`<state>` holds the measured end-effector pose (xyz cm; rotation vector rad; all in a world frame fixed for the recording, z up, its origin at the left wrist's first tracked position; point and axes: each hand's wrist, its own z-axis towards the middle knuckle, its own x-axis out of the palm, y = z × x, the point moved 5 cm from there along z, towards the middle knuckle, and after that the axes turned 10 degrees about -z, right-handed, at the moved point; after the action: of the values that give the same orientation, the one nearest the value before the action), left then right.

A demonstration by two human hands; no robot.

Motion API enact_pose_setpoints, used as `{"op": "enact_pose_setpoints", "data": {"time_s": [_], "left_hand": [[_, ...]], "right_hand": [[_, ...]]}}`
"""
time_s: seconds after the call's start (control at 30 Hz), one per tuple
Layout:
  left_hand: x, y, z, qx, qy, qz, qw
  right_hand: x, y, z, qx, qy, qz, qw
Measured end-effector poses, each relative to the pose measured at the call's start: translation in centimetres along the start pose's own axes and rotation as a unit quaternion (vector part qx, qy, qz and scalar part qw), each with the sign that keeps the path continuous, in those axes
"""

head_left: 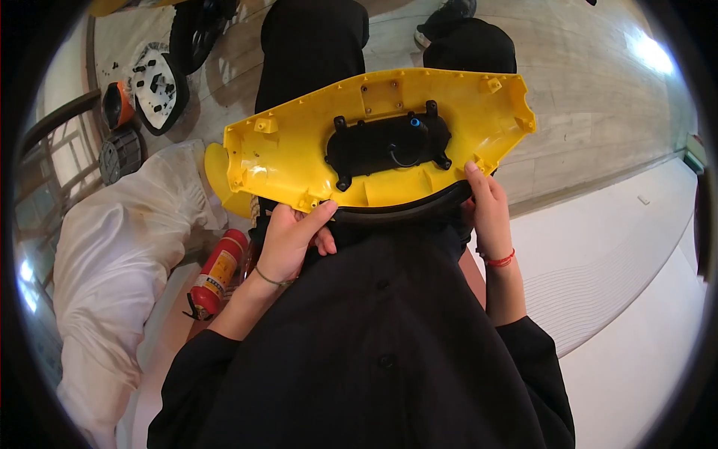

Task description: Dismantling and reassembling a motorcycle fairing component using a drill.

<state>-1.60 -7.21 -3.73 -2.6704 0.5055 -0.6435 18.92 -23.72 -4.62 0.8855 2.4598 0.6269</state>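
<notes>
A wide yellow plastic shell [292,157] lies across my lap with its hollow inner side facing up. Fixed in its middle is a black oval housing [363,150] with several mounting lugs, a short dark cable and a small blue spot. Along the shell's near edge runs a curved black strip [404,212]. My left hand [292,236] pinches the near left rim, thumb on top and fingers mostly beneath. On the near right rim, my right hand [488,206] grips with its thumb over the edge; its other fingers are largely hidden under the shell.
A red fire extinguisher [219,269] lies left of my lap, beside a draped white cloth [123,277]. Farther left are a white-and-black part [157,90] with small black pieces on it, an orange-and-black piece [117,105] and a dark round container [120,156]. A white panel [598,262] is at right.
</notes>
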Motion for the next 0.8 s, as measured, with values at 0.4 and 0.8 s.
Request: {"op": "enact_pose_setpoints", "data": {"time_s": [0.4,0.8], "left_hand": [[0.3,-0.9,0.5,0.035,0.007,0.000,0.999],[-1.2,-2.1,0.5,0.010,0.059,0.057,0.997]], "right_hand": [[-0.1,1.0,1.3,0.015,0.028,0.022,0.999],[0.2,-1.1,-2.1,0.076,0.127,0.052,0.988]]}}
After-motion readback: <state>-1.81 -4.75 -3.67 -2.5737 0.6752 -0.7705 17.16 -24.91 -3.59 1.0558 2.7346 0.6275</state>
